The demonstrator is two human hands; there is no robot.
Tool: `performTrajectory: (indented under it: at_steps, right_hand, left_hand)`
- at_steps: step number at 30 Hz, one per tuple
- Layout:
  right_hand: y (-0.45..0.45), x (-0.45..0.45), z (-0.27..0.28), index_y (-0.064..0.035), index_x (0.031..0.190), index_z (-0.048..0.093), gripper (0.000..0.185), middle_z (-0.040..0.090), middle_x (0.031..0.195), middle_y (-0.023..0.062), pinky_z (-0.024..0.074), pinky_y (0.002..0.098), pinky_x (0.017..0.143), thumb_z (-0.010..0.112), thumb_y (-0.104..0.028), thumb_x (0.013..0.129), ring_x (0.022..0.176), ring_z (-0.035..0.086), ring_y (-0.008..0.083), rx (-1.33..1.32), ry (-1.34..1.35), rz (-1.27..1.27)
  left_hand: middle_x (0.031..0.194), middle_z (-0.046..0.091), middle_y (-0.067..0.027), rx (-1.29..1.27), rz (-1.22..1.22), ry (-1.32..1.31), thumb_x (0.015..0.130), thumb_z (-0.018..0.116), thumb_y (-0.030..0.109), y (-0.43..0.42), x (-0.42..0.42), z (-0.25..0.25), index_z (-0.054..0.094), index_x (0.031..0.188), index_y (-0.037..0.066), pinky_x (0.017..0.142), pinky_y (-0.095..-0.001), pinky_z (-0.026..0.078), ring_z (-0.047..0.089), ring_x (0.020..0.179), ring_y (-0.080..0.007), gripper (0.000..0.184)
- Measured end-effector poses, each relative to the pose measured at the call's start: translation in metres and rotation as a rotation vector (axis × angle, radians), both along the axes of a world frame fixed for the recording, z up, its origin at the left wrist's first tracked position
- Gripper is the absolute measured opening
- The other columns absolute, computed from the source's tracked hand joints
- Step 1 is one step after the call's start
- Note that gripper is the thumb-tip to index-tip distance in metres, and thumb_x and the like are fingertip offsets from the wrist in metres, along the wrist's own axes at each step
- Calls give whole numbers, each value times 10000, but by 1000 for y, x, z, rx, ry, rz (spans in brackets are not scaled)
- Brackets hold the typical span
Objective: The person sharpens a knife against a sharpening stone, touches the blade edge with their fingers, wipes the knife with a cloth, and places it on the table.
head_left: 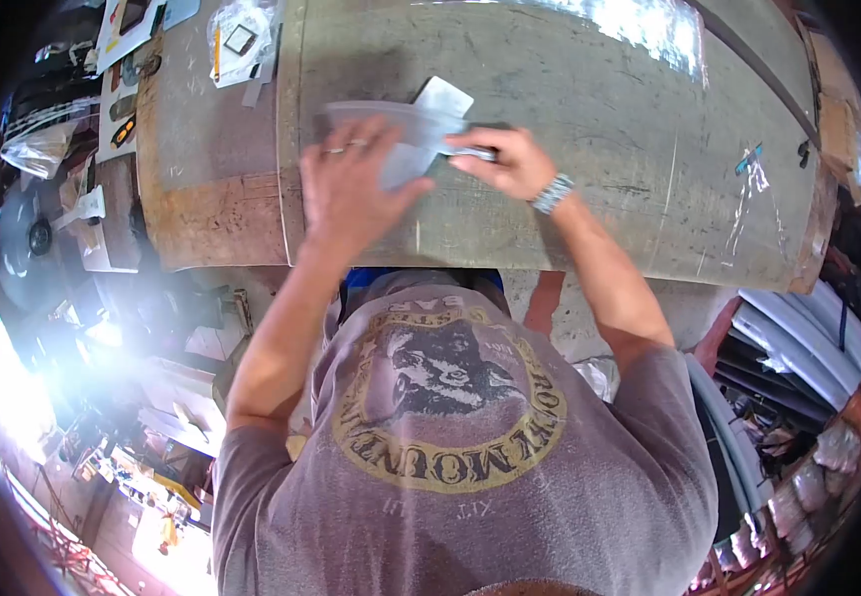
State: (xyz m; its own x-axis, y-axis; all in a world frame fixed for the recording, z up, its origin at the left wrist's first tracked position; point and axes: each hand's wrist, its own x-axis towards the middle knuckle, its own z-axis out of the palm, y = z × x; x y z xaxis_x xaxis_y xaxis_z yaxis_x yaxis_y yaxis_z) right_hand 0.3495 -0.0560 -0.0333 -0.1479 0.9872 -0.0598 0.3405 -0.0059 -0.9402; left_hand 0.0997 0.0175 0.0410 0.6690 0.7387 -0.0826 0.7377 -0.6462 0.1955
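My left hand [356, 184] lies flat with fingers spread, pressing a thin greyish plastic sheet [408, 164] against the worktable. A band of the sheet near the fingertips is blurred. At the sheet's right edge, my right hand [510, 164] is closed around a slim dark and silver tool [477, 153]; its exact kind does not show. The tool's tip meets or nearly meets the sheet. Just beyond the sheet lies a small white rectangular piece [444, 97], partly overlapped by it.
The scuffed worktable [589, 223] spans the view. At its back left lies a clear plastic bag [242, 45]; a yellow-black cutter [124, 131] is further left. Clear plastic strips [751, 184] lie on the right. Grey curved panels [808, 338] stand below the table's right side.
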Motion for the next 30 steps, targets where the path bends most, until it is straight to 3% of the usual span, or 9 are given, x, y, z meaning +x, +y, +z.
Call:
performTrajectory:
  at_steps: [5, 8, 9, 12, 17, 20, 25, 28, 30]
  right_hand:
    - [-12, 16, 23, -117, 1261, 764, 317, 790, 966, 66, 512, 322, 617, 784, -223, 964, 727, 642, 114, 90, -109, 26]
    - [-28, 40, 17, -116, 1261, 763, 318, 782, 953, 80, 505, 329, 627, 783, -224, 963, 719, 634, 114, -113, -52, -90]
    - [-19, 39, 24, -129, 1229, 775, 285, 797, 962, 109, 532, 370, 639, 764, -237, 966, 708, 688, 145, -242, -74, -37]
    - [9, 4, 5, -113, 1248, 770, 304, 783, 957, 95, 510, 331, 628, 772, -240, 972, 711, 640, 110, -44, 24, 60]
    - [-37, 19, 32, -122, 1214, 777, 277, 788, 963, 128, 544, 382, 635, 759, -243, 965, 688, 707, 249, 31, -112, -106]
    - [-69, 39, 38, -105, 1206, 774, 278, 783, 963, 143, 551, 392, 642, 749, -251, 971, 705, 723, 256, -149, -180, -198]
    - [-42, -16, 26, -79, 1191, 765, 278, 782, 1025, 145, 559, 384, 656, 738, -244, 969, 729, 728, 298, -102, -67, -221]
    - [-67, 12, 62, -78, 1184, 767, 268, 781, 1011, 161, 563, 384, 656, 744, -231, 965, 727, 734, 290, -115, -222, -265]
    - [-82, 27, 49, -87, 1192, 771, 267, 776, 952, 177, 564, 381, 652, 758, -208, 955, 688, 729, 282, -64, -194, -295]
  left_hand:
    - [1437, 610, -64, -3, -51, -90, 836, 734, 641, -4, 5, 6, 665, 1373, 129, 1077, -536, 356, 507, 1364, -288, 745]
    - [1405, 619, -66, 20, -49, -141, 820, 742, 654, -20, 26, -6, 660, 1376, 156, 1068, -540, 364, 489, 1381, -286, 751]
    - [1406, 617, -67, 15, -33, -113, 821, 737, 660, -17, 23, -7, 658, 1377, 157, 1070, -540, 363, 485, 1384, -289, 754]
    - [1405, 635, -68, 50, 0, -69, 815, 744, 662, -2, -4, -5, 662, 1369, 137, 1071, -535, 361, 507, 1360, -283, 768]
    - [1377, 658, -69, 1, -100, -139, 807, 743, 691, -11, 17, 1, 678, 1332, 126, 1082, -536, 368, 521, 1357, -284, 774]
    - [1429, 618, -60, -51, -133, -181, 811, 722, 710, -23, 41, -9, 675, 1332, 116, 1096, -552, 358, 501, 1389, -284, 791]
    - [1408, 639, -65, -29, -119, -149, 808, 727, 704, -1, 6, -17, 684, 1330, 105, 1108, -553, 345, 510, 1393, -290, 796]
    - [1387, 660, -72, -67, -184, -178, 813, 727, 713, -9, 35, -1, 694, 1316, 88, 1118, -525, 347, 525, 1387, -297, 802]
    - [1411, 651, -72, -90, -231, -231, 812, 727, 718, -25, 57, -5, 692, 1317, 84, 1121, -527, 344, 520, 1397, -294, 812]
